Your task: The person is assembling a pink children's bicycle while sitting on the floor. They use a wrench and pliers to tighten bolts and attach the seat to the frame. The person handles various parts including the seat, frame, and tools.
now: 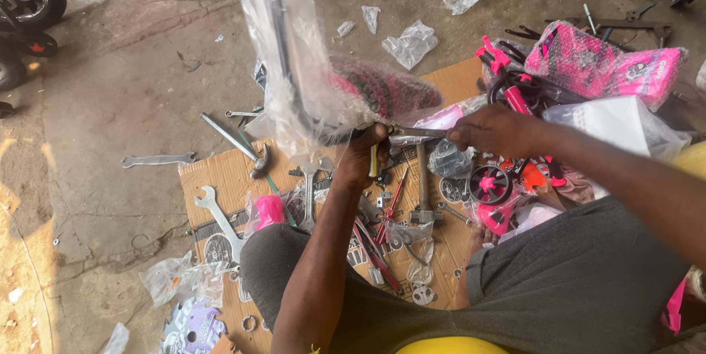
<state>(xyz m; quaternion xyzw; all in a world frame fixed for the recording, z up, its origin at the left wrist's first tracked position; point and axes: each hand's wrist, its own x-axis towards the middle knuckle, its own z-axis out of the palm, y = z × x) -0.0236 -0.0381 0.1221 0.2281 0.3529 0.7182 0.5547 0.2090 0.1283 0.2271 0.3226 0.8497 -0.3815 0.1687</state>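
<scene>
Wrapped part: a long metal piece in clear plastic wrap (pixel 294 45) is held up in the middle of the view, above the cardboard; its upper end is blurred, and a pink-and-black patterned piece (pixel 382 89) shows through the wrap at its lower right.
Left hand: the left hand (pixel 364 155) is closed around the lower end of the wrapped part, fingers curled tight on it.
Right hand: the right hand (pixel 496 130) is closed in a pinch on a thin metal tool (pixel 415 133) whose tip meets the wrap just beside the left hand — what kind of tool, I cannot tell.
Cardboard: a flattened brown cardboard sheet (pixel 220 174) lies on the concrete floor (pixel 110 104) under both hands and carries most of the loose things.
Tools on the cardboard: a hammer (pixel 246 148) lies at the sheet's upper left edge, an open-ended spanner (pixel 217 214) near its left side, and red-handled tools (pixel 386 214) below the left hand.
Off the sheet: another spanner (pixel 158 159) lies on the bare floor, well apart to the left.
Pink parts: a small pink-hubbed wheel (pixel 489 185) sits below the right hand, with a pink patterned bag (pixel 603 63) further up right — beside it a white plastic bag (pixel 618 122).
Scraps: crumpled clear plastic pieces (pixel 412 45) are scattered on the floor above the sheet.
Clothing: grey trousers (pixel 573 280) fill the lower right.
</scene>
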